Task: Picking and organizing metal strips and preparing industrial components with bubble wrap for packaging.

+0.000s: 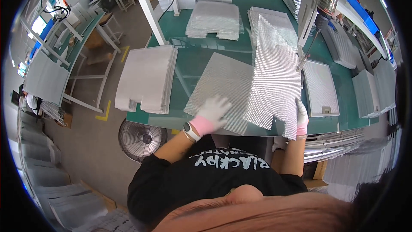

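My left hand (212,114), in a white glove with a pink cuff, lies over a thin grey metal mesh sheet (223,79) that rests flat on the green table (184,122). Its fingers are spread and slightly blurred, and nothing is in them. My right hand (301,118), gloved alike, grips the right edge of a silvery mesh panel (274,77) with a notch cut in its near edge. This panel is tilted up from the table and overlaps the flat sheet. Part of my right hand's grip is hidden behind it.
A stack of mesh panels (148,75) stands at the left, another stack (214,17) at the back. A framed mesh panel (321,88) lies at the right. A power driver (328,0) hangs above, its bit near the tilted panel. A floor fan (143,139) stands below the front edge.
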`<action>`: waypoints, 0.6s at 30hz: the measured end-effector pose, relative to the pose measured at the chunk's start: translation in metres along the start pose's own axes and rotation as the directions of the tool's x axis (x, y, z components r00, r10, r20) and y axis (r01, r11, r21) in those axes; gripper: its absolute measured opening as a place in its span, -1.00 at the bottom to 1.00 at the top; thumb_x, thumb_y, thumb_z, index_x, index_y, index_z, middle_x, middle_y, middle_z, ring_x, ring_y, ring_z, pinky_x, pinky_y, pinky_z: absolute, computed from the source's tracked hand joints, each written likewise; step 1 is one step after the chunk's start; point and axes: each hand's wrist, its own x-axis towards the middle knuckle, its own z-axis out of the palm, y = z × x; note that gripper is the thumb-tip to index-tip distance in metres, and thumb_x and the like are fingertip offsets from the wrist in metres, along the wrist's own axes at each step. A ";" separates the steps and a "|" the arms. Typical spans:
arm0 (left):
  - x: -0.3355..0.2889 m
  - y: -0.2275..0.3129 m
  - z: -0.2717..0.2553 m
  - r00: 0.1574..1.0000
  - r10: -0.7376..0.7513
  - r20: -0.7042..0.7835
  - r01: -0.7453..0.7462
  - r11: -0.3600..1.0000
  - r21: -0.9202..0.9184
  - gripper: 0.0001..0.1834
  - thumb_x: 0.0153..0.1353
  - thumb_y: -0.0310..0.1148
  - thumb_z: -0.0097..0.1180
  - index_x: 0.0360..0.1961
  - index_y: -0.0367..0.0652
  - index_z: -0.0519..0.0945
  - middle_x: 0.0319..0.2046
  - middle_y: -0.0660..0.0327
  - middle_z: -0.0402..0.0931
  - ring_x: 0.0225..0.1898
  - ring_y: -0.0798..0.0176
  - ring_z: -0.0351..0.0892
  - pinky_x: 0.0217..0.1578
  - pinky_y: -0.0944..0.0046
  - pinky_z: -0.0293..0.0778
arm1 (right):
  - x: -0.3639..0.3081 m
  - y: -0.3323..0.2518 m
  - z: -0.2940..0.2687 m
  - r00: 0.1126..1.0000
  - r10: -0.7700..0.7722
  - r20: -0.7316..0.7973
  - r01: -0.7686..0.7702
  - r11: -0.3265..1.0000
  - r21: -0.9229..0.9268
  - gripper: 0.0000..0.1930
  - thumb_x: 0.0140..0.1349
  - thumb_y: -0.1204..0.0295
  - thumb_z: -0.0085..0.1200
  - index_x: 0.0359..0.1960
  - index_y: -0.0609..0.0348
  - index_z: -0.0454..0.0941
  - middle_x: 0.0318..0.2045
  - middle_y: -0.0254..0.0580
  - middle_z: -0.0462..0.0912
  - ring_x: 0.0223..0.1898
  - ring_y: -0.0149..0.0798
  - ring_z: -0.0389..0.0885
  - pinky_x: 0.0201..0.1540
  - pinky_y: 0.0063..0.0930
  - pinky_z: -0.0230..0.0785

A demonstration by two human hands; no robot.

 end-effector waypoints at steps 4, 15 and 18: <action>0.010 -0.035 0.006 0.982 -0.157 -0.105 0.187 0.892 0.411 -0.20 0.22 0.14 0.15 0.36 -0.13 0.36 0.44 -0.04 0.13 0.48 -0.23 -0.01 0.44 -0.24 -0.10 | -0.004 0.011 0.005 0.994 -0.005 0.112 0.004 1.000 0.005 -0.54 0.33 0.41 0.06 0.26 0.25 0.41 0.13 -0.06 0.57 0.16 -0.10 0.54 0.27 -0.16 0.38; -0.016 -0.050 -0.008 0.799 -0.464 -0.383 0.164 0.781 -0.603 -0.18 0.38 0.08 -0.07 0.43 -0.33 0.15 0.23 -0.08 0.42 0.24 -0.09 0.43 0.26 -0.01 0.33 | 0.054 0.060 0.038 0.977 0.077 0.197 0.043 0.841 -0.540 -0.61 0.36 0.49 0.05 0.20 0.34 0.44 0.01 -0.22 0.63 0.04 -0.37 0.56 0.20 -0.45 0.36; -0.018 -0.037 -0.023 0.766 -0.481 -0.427 0.303 0.855 -0.421 -0.17 0.29 -0.13 0.17 0.40 -0.43 0.14 0.19 -0.16 0.49 0.19 -0.03 0.54 0.18 0.12 0.44 | 0.066 0.074 0.057 0.985 0.118 0.130 -0.006 0.763 -0.646 -0.60 0.36 0.50 0.07 0.20 0.36 0.43 0.03 -0.22 0.62 0.03 -0.36 0.58 0.15 -0.45 0.40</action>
